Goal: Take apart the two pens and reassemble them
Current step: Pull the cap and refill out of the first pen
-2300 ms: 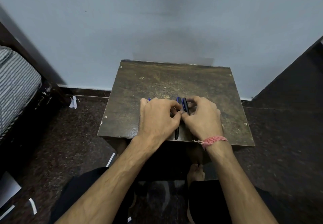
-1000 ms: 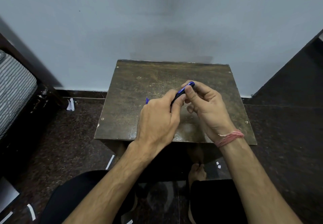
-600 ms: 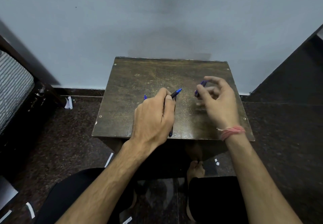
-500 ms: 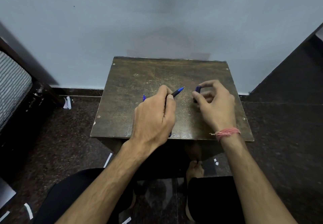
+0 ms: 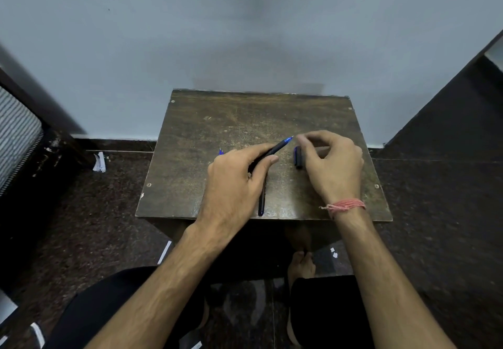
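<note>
- Nearest, the second pen (image 5: 261, 196) lies untouched on the table (image 5: 190, 174), its end at the front edge beside the left hand (image 5: 234, 182): light, smooth, likely to roll.
- The left hand's fingers curl round the uncapped pen (image 5: 275, 150), blue tip up; a stiff, slim barrel, best pinched mid-length.
- The right hand (image 5: 330, 163) is curled, apparently pinching the cap (image 5: 298, 157) at the tabletop: tiny and slippery.
- Further left, small blue pieces (image 5: 220, 152) peek past the knuckles.

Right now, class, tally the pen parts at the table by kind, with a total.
Pens: 2, the held pen in the left hand and the lying pen
Pen cap: 1
Blue piece, mostly hidden: 1
Total: 4
</note>
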